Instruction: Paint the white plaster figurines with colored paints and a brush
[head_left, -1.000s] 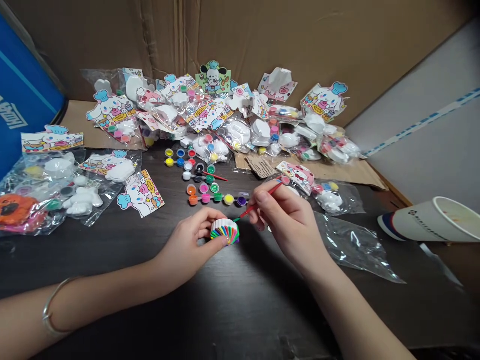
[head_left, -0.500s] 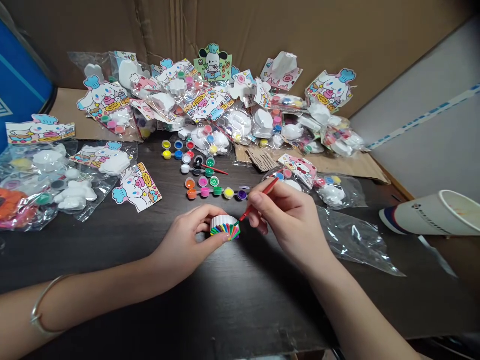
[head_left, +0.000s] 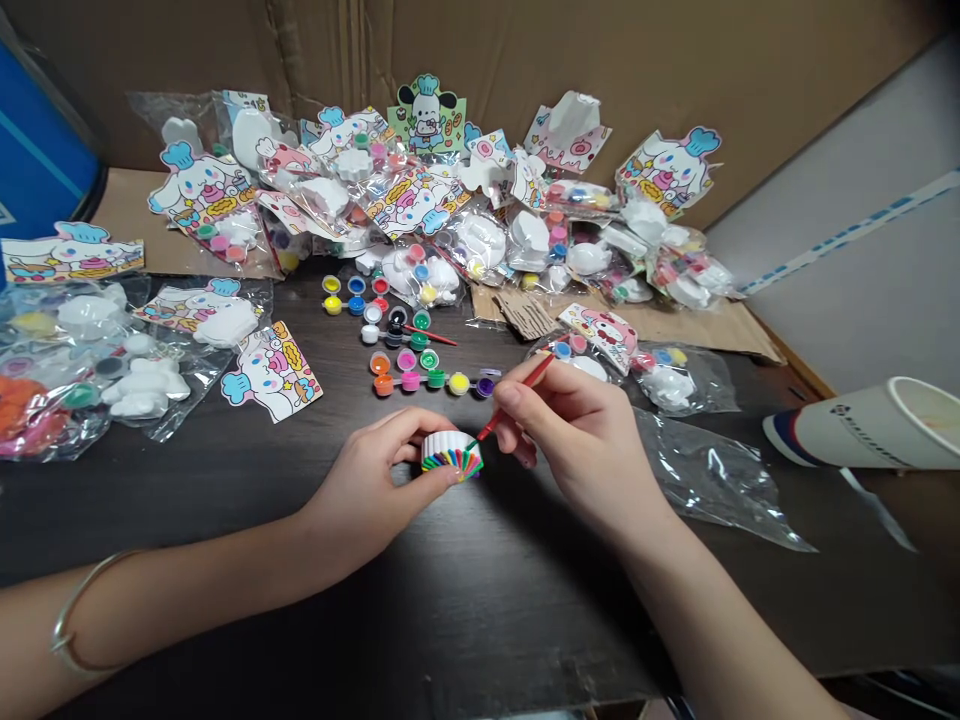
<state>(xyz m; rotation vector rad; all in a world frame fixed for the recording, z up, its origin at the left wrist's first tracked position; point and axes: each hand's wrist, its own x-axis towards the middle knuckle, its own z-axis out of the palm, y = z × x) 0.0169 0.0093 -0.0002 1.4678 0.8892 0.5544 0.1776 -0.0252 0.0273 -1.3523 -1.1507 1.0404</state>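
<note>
My left hand [head_left: 373, 472] is shut on a small cupcake-shaped plaster figure [head_left: 451, 456], which has a white top and a ribbed base striped in rainbow colours. My right hand [head_left: 579, 445] pinches a red-handled paintbrush [head_left: 517, 400]. Its green-tipped bristles are at the figure's upper left edge, and I cannot tell if they touch it. Just above my hands lies a strip of small open paint pots [head_left: 431, 378], with a second strip [head_left: 375, 310] farther back and a loose red brush [head_left: 431, 333] beside it.
Plastic bags of white plaster figures, paint pots and cartoon cards [head_left: 420, 205] are heaped at the back of the dark table [head_left: 225, 510] on flattened cardboard [head_left: 697, 330]. A crumpled clear bag [head_left: 712, 480] lies right of my hands. A paper cup [head_left: 862, 425] lies on its side at the right.
The whole scene sits slightly higher in the picture. The striped figure has turned a little in my left hand, while the brush stays close to its edge.
</note>
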